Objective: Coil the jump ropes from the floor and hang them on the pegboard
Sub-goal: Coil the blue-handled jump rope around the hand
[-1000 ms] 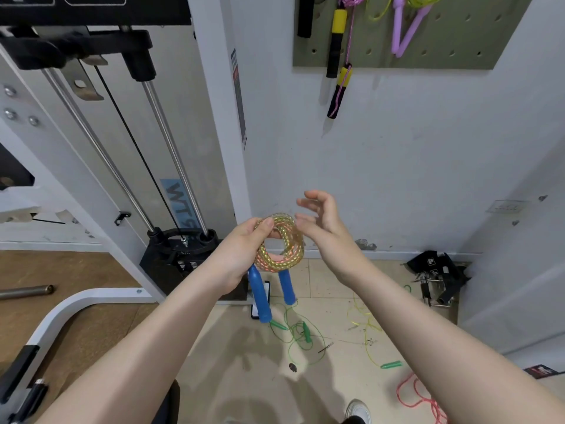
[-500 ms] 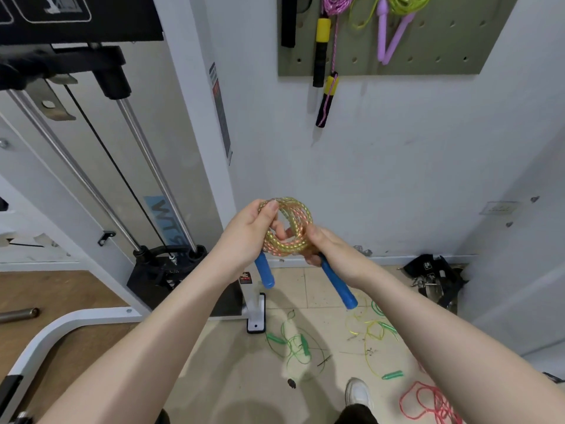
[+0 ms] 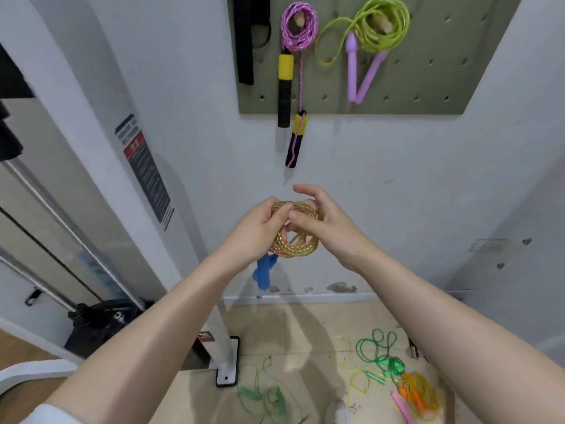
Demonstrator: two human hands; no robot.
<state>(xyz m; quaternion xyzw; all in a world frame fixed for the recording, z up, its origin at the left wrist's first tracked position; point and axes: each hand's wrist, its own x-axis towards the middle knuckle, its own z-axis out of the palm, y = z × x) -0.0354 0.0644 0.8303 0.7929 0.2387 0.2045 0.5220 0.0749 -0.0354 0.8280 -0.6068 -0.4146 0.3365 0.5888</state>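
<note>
A coiled jump rope (image 3: 298,246) of orange, yellow and pink braid is held in front of the wall at chest height. My left hand (image 3: 260,231) grips its left side, thumb on top. My right hand (image 3: 324,223) pinches the coil's top and right side, index finger raised. Its blue handles (image 3: 264,270) hang blurred under my left hand. The olive pegboard (image 3: 412,87) above carries a pink rope (image 3: 298,26) with yellow-black handles and a lime rope (image 3: 376,26) with lilac handles. Green (image 3: 379,353), yellow and orange (image 3: 419,393) ropes lie tangled on the floor.
A cable machine with steel rods (image 3: 76,234) and a white upright (image 3: 122,148) stands at the left, its foot (image 3: 227,362) on the tiles. A black strap (image 3: 246,41) hangs at the pegboard's left edge. Another green rope (image 3: 266,396) lies near the foot.
The view has tilted up toward the pegboard. My right hand let go of the blue handle and moved onto the coil's top. Both handles now hang under my left hand.
</note>
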